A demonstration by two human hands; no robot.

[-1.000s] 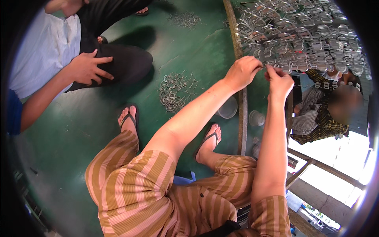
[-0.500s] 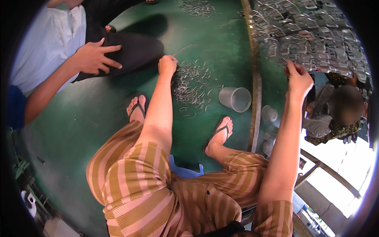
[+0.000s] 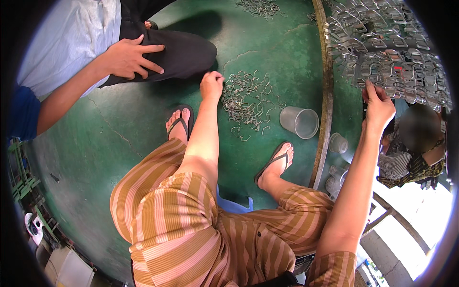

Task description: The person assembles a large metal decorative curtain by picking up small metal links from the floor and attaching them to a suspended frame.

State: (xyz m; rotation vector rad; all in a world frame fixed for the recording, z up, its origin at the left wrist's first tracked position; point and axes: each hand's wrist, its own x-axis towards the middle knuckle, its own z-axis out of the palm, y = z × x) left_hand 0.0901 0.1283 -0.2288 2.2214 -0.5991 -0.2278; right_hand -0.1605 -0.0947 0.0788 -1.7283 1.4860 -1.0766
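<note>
My left hand (image 3: pixel 212 86) is closed with fingers curled, right beside the left edge of a loose pile of small bent metal hooks (image 3: pixel 244 98) on the green floor. Whatever its fingertips hold is too small to make out. Raised at the right, my right hand (image 3: pixel 380 106) pinches with thumb and fingers at the lower left edge of hanging rows of shiny metal brackets (image 3: pixel 397 62). Its fingertips meet the brackets there, and the thing between them is hidden.
A clear plastic cup (image 3: pixel 300 122) lies tipped by the pile. Beyond a floor-level metal bar (image 3: pixel 326 95) lie smaller plastic cups (image 3: pixel 338 143). A person's hand (image 3: pixel 131 58) rests on a dark-clad knee at left. Another person (image 3: pixel 406 153) sits behind the brackets. More hooks (image 3: pixel 259 7) lie farther off.
The whole scene has shifted to the right in the picture as my head moved. Both hands keep about the same places by the hook pile and the brackets.
</note>
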